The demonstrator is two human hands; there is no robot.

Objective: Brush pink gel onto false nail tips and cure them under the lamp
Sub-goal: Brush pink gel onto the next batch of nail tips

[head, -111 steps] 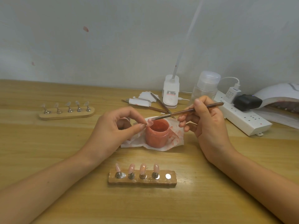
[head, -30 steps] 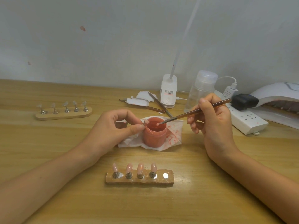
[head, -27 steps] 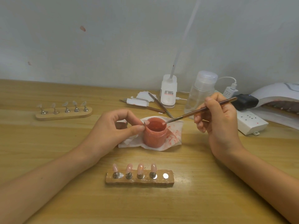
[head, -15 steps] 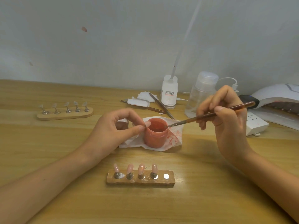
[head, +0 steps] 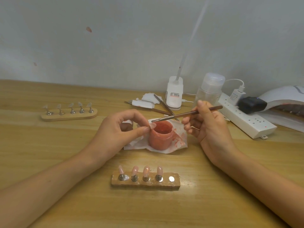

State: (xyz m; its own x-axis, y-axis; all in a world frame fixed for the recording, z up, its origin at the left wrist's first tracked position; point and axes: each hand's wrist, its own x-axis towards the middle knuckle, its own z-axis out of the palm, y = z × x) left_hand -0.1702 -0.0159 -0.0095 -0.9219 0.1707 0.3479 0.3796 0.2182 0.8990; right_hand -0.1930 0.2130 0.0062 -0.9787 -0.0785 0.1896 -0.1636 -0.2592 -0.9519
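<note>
**Now the brush is back at the nail tip**

Half a second ago the brush (head: 185, 114) sat off the right rim of the jar (head: 160, 137). It has since swung left across the mouth, and its bristles sit just over the nail tip (head: 152, 125); I cannot tell if they touch. I read that as loading done and the stroke about to begin. My left hand (head: 118, 130) pinches the tip between thumb and forefinger, just beside the jar. My right hand (head: 209, 127) grips the brush like a pen, handle angled up to its right. Four pink tips stand on the block (head: 145, 182) nearer me than both hands. The lamp (head: 283, 99) waits well right of my right hand.
</note>
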